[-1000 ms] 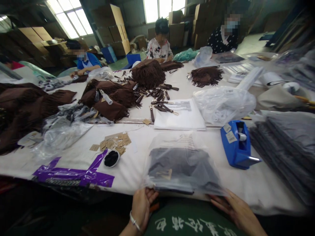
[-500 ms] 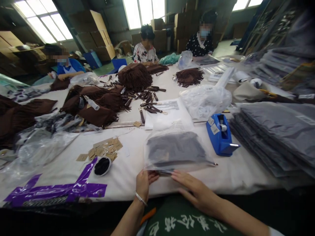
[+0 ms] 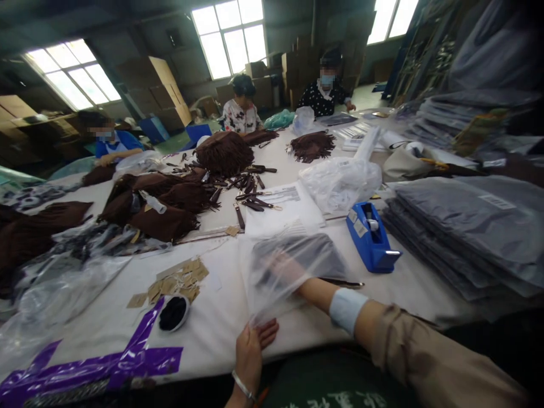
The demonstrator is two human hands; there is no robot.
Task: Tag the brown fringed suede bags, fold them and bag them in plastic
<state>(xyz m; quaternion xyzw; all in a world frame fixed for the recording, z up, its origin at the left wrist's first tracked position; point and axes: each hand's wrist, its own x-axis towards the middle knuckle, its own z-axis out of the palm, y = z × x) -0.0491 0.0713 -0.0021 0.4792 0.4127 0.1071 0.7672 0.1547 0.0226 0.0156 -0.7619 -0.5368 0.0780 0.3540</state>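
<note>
A clear plastic bag (image 3: 272, 300) lies at the front of the table with a flat dark grey item (image 3: 327, 249) in it; its exact kind I cannot make out. My left hand (image 3: 255, 343) pinches the bag's near edge between thumb and fingers. Reaching into the bag, my right hand (image 3: 284, 269) shows hazily through the film, its fingers stretched out over the grey item. A thin dark strap with a metal tip (image 3: 346, 282) sticks out to the right. Just right of the bag stands a blue tape dispenser (image 3: 372, 241).
Plastic-wrapped dark grey items (image 3: 467, 226) are stacked at right. Tan tags (image 3: 182, 277) and a small dish of black material (image 3: 173, 313) lie at left. Brown fringed bags (image 3: 161, 204) and loose straps (image 3: 250, 192) spread behind. Several co-workers sit across the table.
My right hand has gone from the bag's near edge to inside the bag. The left hand now holds the lifted near edge. The view has tilted up.
</note>
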